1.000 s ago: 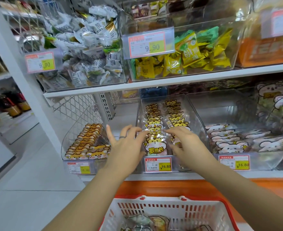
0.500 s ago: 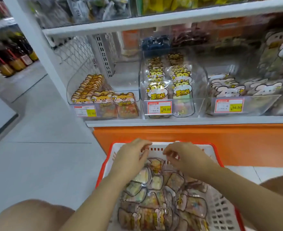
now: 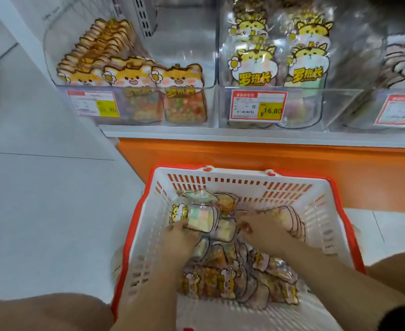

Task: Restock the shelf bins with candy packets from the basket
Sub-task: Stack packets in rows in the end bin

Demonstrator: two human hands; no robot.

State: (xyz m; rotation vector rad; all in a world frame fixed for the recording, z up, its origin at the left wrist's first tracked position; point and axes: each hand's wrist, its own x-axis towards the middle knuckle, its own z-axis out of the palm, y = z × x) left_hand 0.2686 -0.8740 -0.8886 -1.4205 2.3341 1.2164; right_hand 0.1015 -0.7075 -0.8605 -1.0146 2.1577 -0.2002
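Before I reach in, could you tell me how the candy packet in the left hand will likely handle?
Probably floppy: the candy packet curves where the left hand holds it. Likely slippery, given its glossy clear film. Probably light, as it holds only small pastel pieces.

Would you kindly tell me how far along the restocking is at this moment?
Done: the middle bin holds two rows. In hand: the left hand grips a packet in the basket; the right hand reaches beside it. Left: many packets lie there, and the left bin has room.
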